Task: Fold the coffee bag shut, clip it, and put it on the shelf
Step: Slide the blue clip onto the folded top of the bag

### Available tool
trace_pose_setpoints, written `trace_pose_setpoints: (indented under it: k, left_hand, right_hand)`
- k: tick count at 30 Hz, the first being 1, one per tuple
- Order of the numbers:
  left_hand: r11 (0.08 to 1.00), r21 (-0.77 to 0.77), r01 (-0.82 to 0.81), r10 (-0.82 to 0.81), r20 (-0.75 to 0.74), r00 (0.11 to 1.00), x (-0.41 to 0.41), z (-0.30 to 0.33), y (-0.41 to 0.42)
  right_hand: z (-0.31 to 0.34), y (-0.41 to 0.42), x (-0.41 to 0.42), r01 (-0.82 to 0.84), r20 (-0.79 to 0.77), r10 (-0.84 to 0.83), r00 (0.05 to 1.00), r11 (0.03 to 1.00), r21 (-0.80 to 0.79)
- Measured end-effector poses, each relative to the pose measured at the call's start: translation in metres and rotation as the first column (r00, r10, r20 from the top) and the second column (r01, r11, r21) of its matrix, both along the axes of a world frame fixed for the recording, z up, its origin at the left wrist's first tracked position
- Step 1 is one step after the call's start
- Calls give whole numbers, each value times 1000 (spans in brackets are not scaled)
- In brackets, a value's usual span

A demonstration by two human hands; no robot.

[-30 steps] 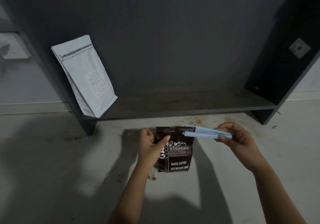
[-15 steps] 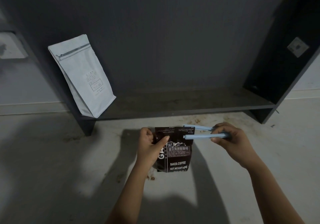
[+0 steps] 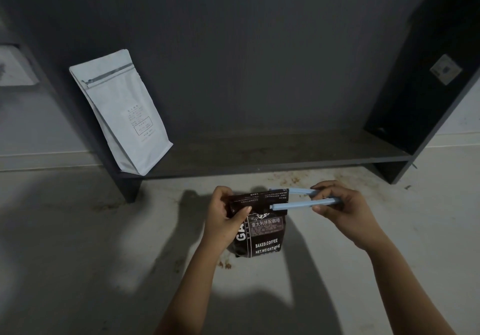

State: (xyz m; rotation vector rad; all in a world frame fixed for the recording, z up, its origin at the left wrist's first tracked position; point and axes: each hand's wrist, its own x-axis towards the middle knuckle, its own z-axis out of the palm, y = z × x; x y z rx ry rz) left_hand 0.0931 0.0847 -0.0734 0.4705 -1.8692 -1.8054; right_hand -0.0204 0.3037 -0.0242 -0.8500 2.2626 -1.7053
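The left hand (image 3: 225,220) is pinching the folded top of the dark coffee bag (image 3: 259,221), holding it upright above the floor (image 3: 78,244). The right hand (image 3: 340,206) is gripping a light blue clip (image 3: 304,199), its two arms spread around the bag's fold. A white bag (image 3: 122,111) is leaning on the dark shelf (image 3: 285,150).

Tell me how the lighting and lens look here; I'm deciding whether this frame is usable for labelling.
Head view: dim overall, with broad soft arm shadows on the floor. The shelf edges bow from wide-angle distortion. Print on the coffee bag is sharp enough to read; the white bag label is too small. No glare. The left hand, right hand and clip show little blur.
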Motion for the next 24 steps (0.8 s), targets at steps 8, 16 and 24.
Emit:
trace_pose_setpoints:
  k: [8,16,24]
  left_hand:
    - [998,-66,1,0,19,1000,-3,3,3]
    - [997,-71,-13,14,18,1000,-2,3,7]
    - [998,56,-7,7,9,1000,-1,-2,5]
  right_hand:
    - [6,6,-1,-1,2,1,1000,1000,-31]
    - [-7,-20,8,-79,54,84,995,994,-74]
    - [-13,-33,11,-114,94,125,988,986,-118]
